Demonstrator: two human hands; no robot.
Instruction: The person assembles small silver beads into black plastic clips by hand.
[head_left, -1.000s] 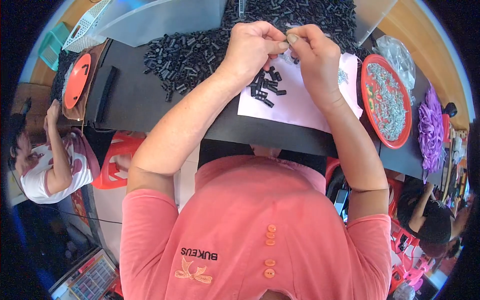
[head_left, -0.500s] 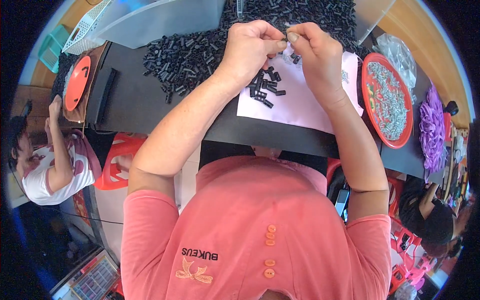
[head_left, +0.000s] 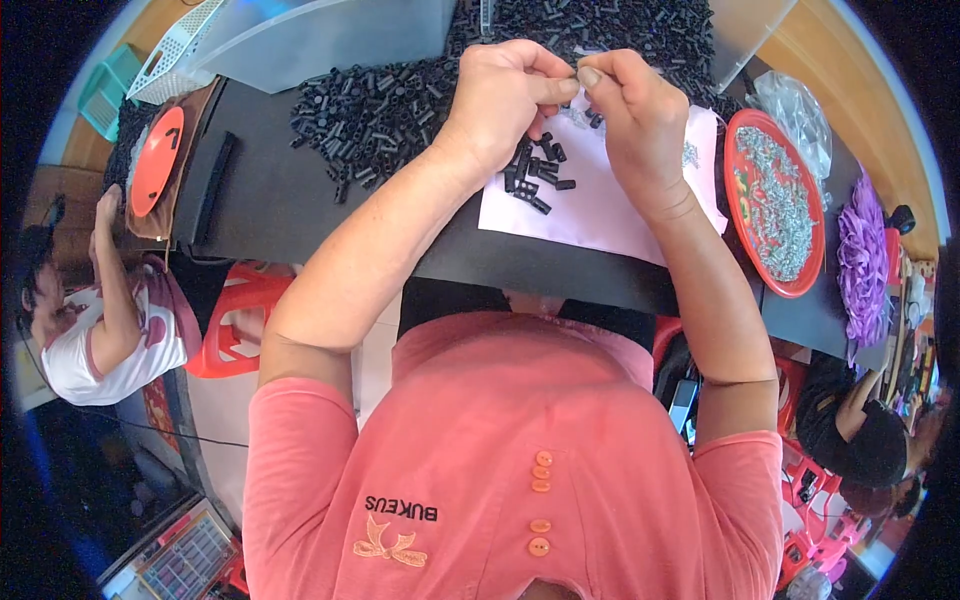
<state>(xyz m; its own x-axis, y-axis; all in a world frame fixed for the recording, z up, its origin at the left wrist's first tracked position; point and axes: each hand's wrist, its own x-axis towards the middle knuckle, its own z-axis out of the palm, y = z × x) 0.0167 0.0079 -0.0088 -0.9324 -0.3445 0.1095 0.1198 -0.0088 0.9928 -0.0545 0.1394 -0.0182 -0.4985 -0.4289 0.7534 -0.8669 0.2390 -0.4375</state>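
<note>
My left hand (head_left: 508,98) and my right hand (head_left: 640,115) meet fingertip to fingertip above a pink sheet (head_left: 600,215). Both are closed in a pinch, and whatever lies between the thumbs and fingers is too small and covered to name. Several short black plastic tubes (head_left: 538,172) lie loose on the sheet, just below my left hand. A little clump of small silvery pieces (head_left: 691,154) shows on the sheet past my right wrist. Behind my hands spreads a large heap of similar black pieces (head_left: 375,115).
To the right stands a red oval tray (head_left: 733,215) of small metal parts (head_left: 780,210), beside a clear plastic bag (head_left: 795,115) and a purple bundle (head_left: 864,270). A translucent bin (head_left: 330,45) is at the back left. Two other people (head_left: 120,320) sit at either side.
My hands stay pinched together, with only a slight shift of the right fingers. At the left, the co-worker's raised arm has moved a little.
</note>
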